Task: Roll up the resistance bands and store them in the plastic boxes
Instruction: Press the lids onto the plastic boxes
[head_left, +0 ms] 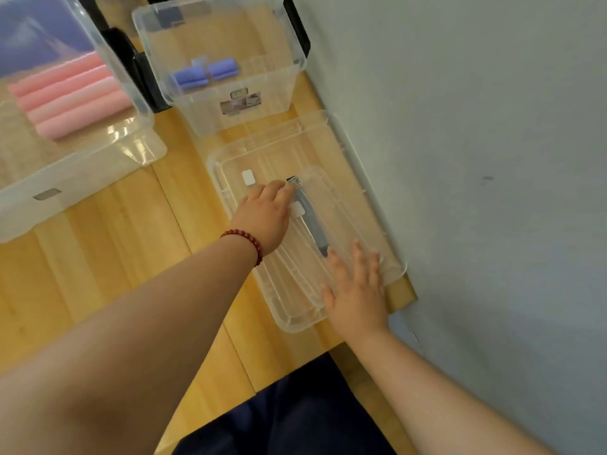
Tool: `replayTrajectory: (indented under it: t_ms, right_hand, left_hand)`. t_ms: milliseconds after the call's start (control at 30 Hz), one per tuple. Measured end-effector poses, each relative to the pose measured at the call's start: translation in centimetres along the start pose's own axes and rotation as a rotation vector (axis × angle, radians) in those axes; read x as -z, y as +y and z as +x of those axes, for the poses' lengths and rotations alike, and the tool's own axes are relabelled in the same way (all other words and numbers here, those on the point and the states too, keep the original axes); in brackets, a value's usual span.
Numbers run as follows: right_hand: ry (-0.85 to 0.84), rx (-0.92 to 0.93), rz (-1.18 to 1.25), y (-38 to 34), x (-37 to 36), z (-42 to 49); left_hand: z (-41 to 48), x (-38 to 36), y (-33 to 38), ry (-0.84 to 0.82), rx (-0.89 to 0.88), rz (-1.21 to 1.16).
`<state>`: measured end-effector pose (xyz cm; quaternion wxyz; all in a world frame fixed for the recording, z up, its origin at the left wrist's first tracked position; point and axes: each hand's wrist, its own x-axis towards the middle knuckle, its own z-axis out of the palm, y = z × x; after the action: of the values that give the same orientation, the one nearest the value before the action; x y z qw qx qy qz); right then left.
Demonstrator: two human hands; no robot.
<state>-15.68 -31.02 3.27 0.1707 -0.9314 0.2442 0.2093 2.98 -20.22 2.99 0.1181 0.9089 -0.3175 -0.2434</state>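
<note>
Wooden tabletop (108,231), grey surface alongside. Left hand (264,213), red bead bracelet (246,241) on wrist, lies with fingers straight on flat clear plastic lid (295,152). Right hand (356,290) is spread flat on its near end. Neither grasps anything. Purple rolled resistance bands (205,73) sit in clear plastic box (262,103) beyond; pink rolled bands (69,96) in larger clear box (82,178) on the left.

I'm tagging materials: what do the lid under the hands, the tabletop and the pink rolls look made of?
Lid: clear glossy rigid plastic; the wood shows through. Tabletop: light wood, smooth, with visible grain and plank seams. Pink rolls: matte, soft-looking, probably rubber or latex; not certain.
</note>
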Motion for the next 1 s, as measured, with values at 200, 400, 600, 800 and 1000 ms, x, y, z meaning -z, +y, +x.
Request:
replayTrajectory:
  t_ms: [200, 400, 600, 800, 1000]
  right_hand:
    - [-0.062, 0.007, 0.048, 0.1, 0.1, 0.4]
    - [0.081, 0.087, 0.101, 0.2, -0.2, 0.6]
    - [0.391, 0.189, 0.078, -2.2, 4.1, 2.6]
    - [0.394, 0.361, 0.078, -6.2, 10.0, 5.7]
    - [0.502, 0.566, 0.242, -8.9, 11.5, 5.3]
  left_hand:
    - [1.0, 0.1, 0.0, 0.028, 0.199, -0.163]
    - [-0.8, 1.4, -0.8, 0.186, 0.278, -0.366]
    - [-4.6, 4.7, -2.3, 0.460, 0.136, -0.483]
    - [-8.3, 6.9, -4.4, 0.572, -0.009, -0.389]
    - [-12.0, 9.3, -4.9, 0.569, 0.092, -0.575]
